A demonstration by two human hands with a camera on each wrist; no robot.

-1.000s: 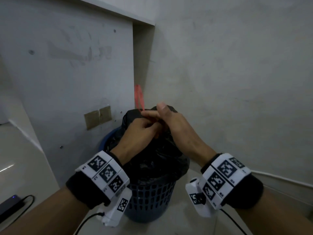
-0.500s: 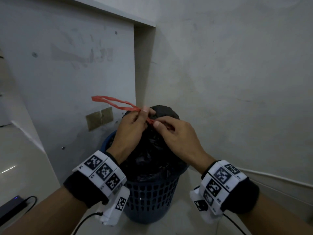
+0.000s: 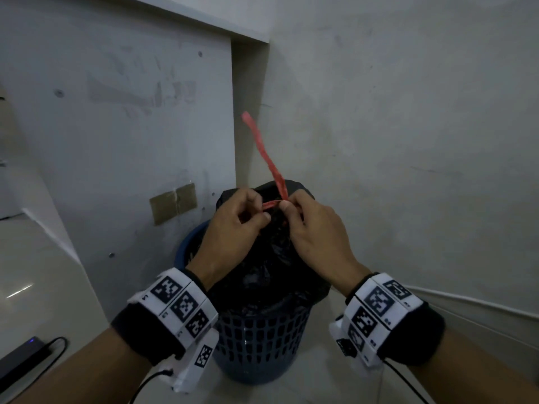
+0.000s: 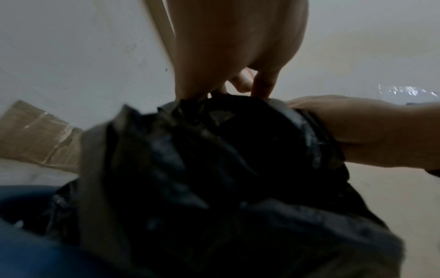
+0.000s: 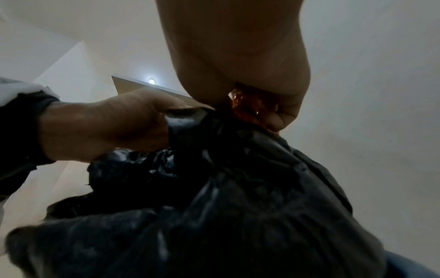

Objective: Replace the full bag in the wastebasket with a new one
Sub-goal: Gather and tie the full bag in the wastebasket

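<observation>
The full black bag [image 3: 271,275] sat in the blue wastebasket [image 3: 256,345] by the far wall, its neck gathered. Both hands, left hand [image 3: 233,225] and right hand [image 3: 309,228], fingers curled, pinched the red tie [image 3: 268,158], whose free end pointed up and slightly left. Tying looked unfinished; lifting out and relining remained.

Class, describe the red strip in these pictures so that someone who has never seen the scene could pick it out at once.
Find the blue wastebasket in the wall corner, with a black bag bulging out of it. At the bag's gathered top, the left hand and right hand pinch a thin strip whose free end rises against the wall. It is the only red thing among grey, black and blue.
</observation>
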